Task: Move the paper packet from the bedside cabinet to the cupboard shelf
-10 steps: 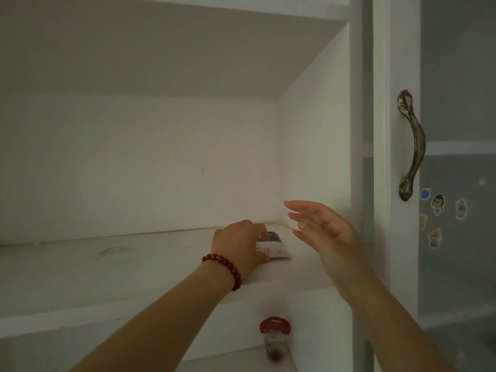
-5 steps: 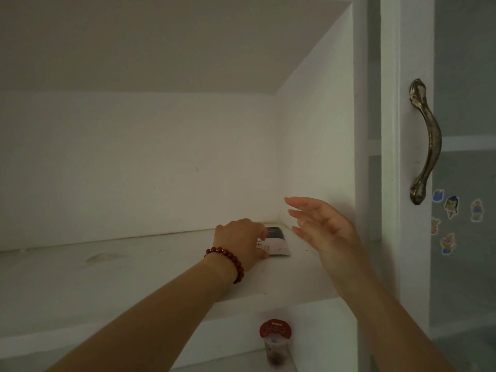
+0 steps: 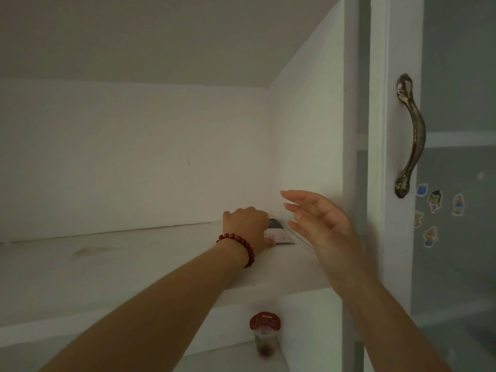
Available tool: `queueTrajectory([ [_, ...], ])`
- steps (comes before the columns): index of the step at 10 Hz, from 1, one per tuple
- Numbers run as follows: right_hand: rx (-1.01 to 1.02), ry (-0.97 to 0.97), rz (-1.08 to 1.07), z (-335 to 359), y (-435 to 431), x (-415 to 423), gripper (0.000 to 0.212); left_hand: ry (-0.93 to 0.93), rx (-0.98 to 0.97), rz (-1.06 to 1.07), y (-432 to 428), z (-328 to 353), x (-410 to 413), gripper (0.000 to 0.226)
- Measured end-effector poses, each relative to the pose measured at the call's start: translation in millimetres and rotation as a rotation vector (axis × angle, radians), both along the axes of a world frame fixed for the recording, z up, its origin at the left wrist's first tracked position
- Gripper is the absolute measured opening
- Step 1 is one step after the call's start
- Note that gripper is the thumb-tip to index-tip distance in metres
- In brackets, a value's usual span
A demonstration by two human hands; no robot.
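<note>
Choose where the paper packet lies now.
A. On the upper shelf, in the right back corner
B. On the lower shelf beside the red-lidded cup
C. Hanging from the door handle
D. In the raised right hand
A: the paper packet lies flat on the cupboard shelf near the right wall, with the left hand on it.

hands 2 (image 3: 248,226) | paper packet 1 (image 3: 279,233) | cup 1 (image 3: 265,334) | door handle 1 (image 3: 412,135) | stickers 5 (image 3: 434,201) | bracelet 1 (image 3: 241,244)

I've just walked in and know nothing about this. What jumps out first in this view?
Two bare arms reach into a white cupboard: the left hand, with a red bead bracelet at the wrist, rests on a paper packet in the shelf's back right corner, while the right hand hovers open beside it. An ornate metal handle and small cartoon stickers mark the door at right.
</note>
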State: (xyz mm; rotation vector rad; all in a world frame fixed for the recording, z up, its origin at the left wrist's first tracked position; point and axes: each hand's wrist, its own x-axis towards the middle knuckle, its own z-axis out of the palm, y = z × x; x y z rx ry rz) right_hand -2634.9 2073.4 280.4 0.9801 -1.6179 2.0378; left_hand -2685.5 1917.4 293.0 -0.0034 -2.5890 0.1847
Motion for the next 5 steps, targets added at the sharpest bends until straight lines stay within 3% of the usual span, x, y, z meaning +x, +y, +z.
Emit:
queueTrajectory([
  [3,0.019,0.007,0.003,-1.8,8.5,0.8,0.042,0.026,0.075,0.005,5.5,0.8,2.9,0.041],
  [5,0.062,-0.027,-0.009,-7.5,11.1,3.0,0.041,0.076,0.362,-0.061,-5.7,3.0,22.9,0.047],
])
